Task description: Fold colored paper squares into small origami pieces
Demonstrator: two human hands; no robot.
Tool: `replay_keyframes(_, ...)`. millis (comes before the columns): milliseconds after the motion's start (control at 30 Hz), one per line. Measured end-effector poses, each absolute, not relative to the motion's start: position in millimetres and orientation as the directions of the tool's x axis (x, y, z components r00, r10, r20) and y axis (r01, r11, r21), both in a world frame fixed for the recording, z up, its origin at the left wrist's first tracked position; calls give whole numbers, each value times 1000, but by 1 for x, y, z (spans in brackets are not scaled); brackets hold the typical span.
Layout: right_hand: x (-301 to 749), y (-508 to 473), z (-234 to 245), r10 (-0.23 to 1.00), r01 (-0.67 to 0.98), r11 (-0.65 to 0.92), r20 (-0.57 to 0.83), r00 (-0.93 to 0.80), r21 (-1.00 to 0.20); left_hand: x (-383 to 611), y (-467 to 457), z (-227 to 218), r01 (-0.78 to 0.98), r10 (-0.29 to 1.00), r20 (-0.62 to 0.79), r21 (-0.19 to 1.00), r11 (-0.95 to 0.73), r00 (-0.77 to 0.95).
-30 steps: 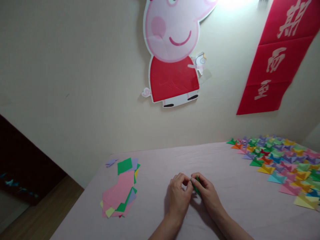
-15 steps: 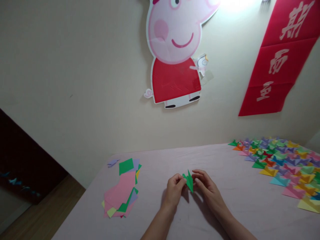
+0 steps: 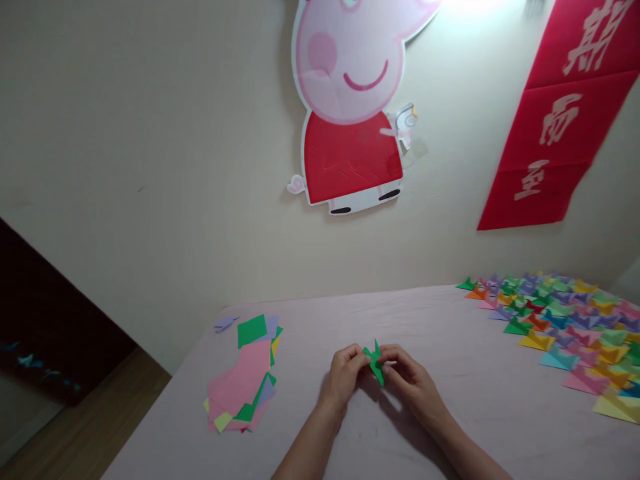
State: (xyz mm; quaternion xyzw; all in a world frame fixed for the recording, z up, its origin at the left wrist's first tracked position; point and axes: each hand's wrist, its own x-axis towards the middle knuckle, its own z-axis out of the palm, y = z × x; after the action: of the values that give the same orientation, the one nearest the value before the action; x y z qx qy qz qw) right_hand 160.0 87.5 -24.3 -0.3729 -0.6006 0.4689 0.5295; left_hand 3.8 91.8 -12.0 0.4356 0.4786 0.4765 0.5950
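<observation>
Here: green origami bird (image 3: 375, 367), well in from the table's (image 3: 310, 340) far edge; left hand (image 3: 345, 373) pinched on one side, right hand's (image 3: 411, 379) fingertips lightly closed on the other, presumably for steadiness. Paper sheets (image 3: 241, 379): near left edge, presumably kept clear of both hands.

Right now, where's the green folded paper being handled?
Head view, below and right of centre: the green folded paper is between the left hand and right hand, with the loose sheets off to the left.
</observation>
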Motion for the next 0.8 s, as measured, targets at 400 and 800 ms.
replay_keyframes(400,157,86,-23,957,-36,260,262,-121,-965,5,93,-13,-170,982,-163,969,177,94)
replay_keyframes(800,160,90,-26,985,-34,170,170,17,-985,13,86,-15,-57,984,-67,995,77,167)
